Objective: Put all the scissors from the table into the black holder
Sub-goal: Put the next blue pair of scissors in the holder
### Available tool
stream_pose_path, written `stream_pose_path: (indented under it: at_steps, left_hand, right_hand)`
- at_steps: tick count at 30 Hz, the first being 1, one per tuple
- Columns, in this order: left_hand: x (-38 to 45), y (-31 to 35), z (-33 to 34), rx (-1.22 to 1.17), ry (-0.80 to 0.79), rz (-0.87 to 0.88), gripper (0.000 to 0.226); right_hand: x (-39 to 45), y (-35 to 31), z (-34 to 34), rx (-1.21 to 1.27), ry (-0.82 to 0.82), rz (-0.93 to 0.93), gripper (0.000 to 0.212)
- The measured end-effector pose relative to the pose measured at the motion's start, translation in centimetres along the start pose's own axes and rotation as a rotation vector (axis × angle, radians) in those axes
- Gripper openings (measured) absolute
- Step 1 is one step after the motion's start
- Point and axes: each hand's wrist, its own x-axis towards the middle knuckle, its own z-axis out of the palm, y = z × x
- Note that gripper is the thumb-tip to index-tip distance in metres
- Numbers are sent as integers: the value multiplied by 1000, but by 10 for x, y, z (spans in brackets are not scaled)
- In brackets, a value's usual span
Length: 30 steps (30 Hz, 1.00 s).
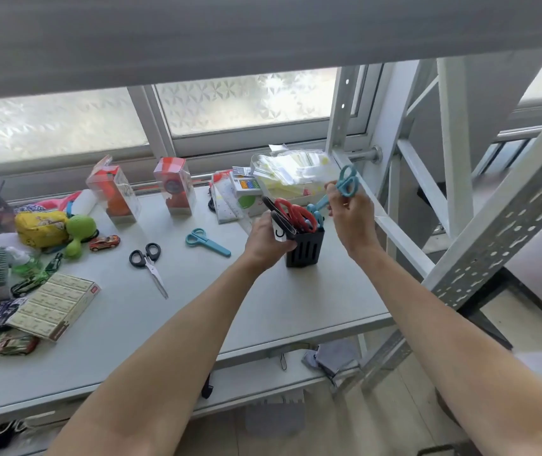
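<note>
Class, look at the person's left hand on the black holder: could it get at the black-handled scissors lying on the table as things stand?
Probably yes, once it lets go. The left hand grips the black slotted holder; the black-handled scissors lie flat on the grey table, to its left, with bare tabletop between and nothing on them.

Two scissors [150, 262] [206, 241] on table, one holder [305, 247], two hands [268, 241] [350, 213]

no readable text, print on the cardboard box [54, 306] too blurred
</note>
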Motion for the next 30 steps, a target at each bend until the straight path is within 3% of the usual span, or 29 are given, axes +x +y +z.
stream_pose_path:
  at_steps: [5, 10, 16, 21, 25, 30]
  left_hand:
    - [2, 8, 5, -59, -11, 12, 49]
    - [3, 5, 7, -78, -22, 1, 45]
    - [3, 4, 6, -70, -34, -28, 46]
    - [2, 4, 6, -67, -33, -13, 49]
    - [0, 1, 4, -80, -25, -5, 46]
    - [-9, -22, -11, -35, -19, 31, 68]
  right_hand:
    - [0, 0, 6, -149, -114, -75, 12]
    - [-1, 13, 11, -241, -258, -19, 25]
    - [-4, 4, 13, -181, -207, -31, 50]
    - [-2, 11, 21, -319, -236, 23, 40]
    - [-10, 11, 19, -308, -101, 20, 35]
    - [-45, -17, 18, -148, 185, -76, 24]
